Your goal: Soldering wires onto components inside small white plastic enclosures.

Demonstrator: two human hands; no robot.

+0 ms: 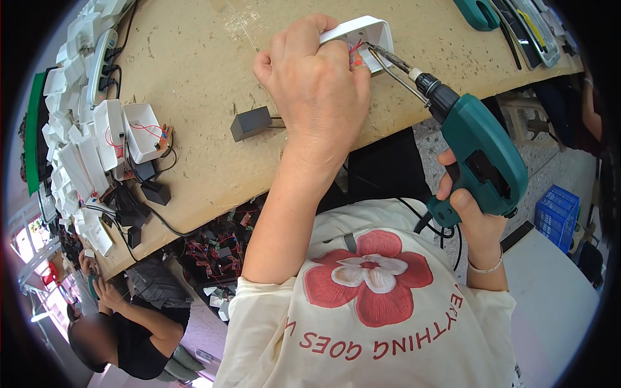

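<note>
My left hand (317, 81) is closed around a white plastic housing (362, 26) near the table's front edge, its open side turned to the right. Red wires and a small reddish part (356, 59) show inside, partly behind my fingers. In my right hand (467, 205) is a green pistol-shaped soldering iron (485, 142), gripped by its handle. Its metal tip and a thin feed tube beside it reach into the housing, at or very near the wires; contact cannot be made out. A black block-shaped adapter (251, 124) lies left of my left wrist, its lead running under it.
White housings (145, 129) with wires and black adapters (155, 192) crowd the table's left side, by a power strip (103, 64). Tools fill a tray (537, 32) at far right. A box of wired parts (217, 249) stands below the edge. Another person (136, 330) works at lower left.
</note>
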